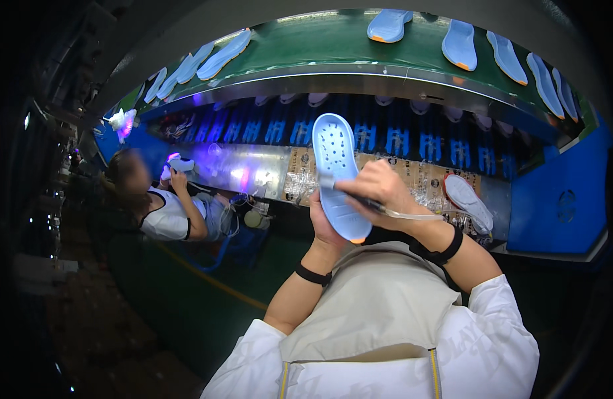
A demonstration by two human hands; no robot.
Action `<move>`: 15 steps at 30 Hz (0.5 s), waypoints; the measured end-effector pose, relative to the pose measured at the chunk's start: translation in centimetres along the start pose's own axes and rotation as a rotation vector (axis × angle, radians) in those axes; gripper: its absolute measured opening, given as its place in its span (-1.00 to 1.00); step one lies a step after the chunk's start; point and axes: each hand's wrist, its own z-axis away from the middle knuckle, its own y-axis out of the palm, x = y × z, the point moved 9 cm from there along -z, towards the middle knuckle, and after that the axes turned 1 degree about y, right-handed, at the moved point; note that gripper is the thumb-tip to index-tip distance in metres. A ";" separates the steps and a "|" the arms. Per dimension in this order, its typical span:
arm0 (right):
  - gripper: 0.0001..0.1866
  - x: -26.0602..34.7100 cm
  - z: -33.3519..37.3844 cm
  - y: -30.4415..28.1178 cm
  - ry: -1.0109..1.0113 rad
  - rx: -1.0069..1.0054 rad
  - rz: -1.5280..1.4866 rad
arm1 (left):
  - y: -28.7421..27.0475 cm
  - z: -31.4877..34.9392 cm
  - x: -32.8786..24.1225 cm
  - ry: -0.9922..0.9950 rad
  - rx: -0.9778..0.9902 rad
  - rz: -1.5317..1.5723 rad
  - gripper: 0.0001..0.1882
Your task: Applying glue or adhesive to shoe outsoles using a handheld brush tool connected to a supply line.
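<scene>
A light-blue shoe sole with an orange tip at its near end stands lengthwise in front of me, its perforated inner face turned up. My left hand is closed around its near left edge. Over the middle of the sole, my right hand grips a dark-handled brush whose pale head lies against the surface. A thin clear tube runs from the handle back along my right wrist. The right hand is slightly blurred by motion.
A shoe upper with a red edge lies on the bench at right. Several blue soles ride on the green conveyor above. Blue racks line the back. At left, a co-worker sits holding a shoe.
</scene>
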 end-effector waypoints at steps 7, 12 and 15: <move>-0.67 -0.5 0.3 -0.3 0.263 0.097 -0.003 | 3.1 -0.9 -2.4 0.055 0.091 -0.164 -0.21; -0.64 2.9 0.3 0.3 -0.025 0.326 -0.362 | 5.6 -1.3 -3.7 -0.007 0.242 -0.093 -0.18; -0.70 1.0 -0.1 -1.1 0.157 0.215 -0.086 | 6.7 -1.4 -4.5 0.025 0.306 -0.110 -0.13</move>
